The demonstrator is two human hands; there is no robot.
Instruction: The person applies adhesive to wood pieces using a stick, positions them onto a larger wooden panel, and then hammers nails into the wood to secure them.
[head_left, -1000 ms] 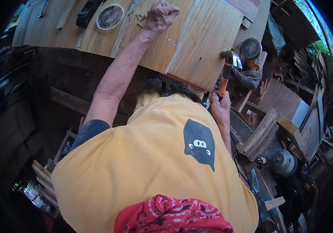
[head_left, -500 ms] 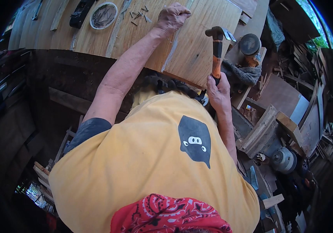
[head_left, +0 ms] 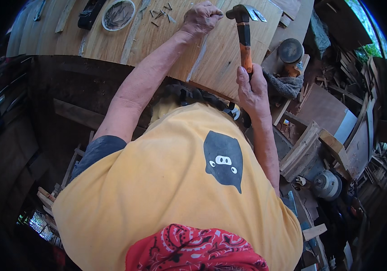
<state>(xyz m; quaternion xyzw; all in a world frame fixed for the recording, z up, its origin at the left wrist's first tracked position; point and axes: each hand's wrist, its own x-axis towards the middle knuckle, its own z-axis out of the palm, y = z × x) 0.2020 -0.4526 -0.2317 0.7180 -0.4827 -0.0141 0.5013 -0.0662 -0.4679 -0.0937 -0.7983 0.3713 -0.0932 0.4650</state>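
Note:
My left hand (head_left: 201,19) rests on the wooden panel (head_left: 216,67), thumb and fingers pinched together; whatever they hold, if anything, is hidden. My right hand (head_left: 253,88) is wrapped round the orange and black handle of a claw hammer (head_left: 245,36). The hammer's dark head is over the panel, just right of my left fingertips, with its claw pointing right. Several loose nails (head_left: 161,15) lie on the panel to the left of my left hand. Beyond them stands a round white tub (head_left: 107,28) of nails.
A black strap-like object (head_left: 89,13) lies left of the tub. To the right are a round-topped tool (head_left: 291,50), a grey cloth (head_left: 286,86), and a wooden frame (head_left: 301,151). A grinder-like machine (head_left: 326,184) and scrap wood (head_left: 356,86) fill the right side.
My right hand has moved forward and slightly left, bringing the hammer head close to my left fingertips. My left hand stays pinched in nearly the same place.

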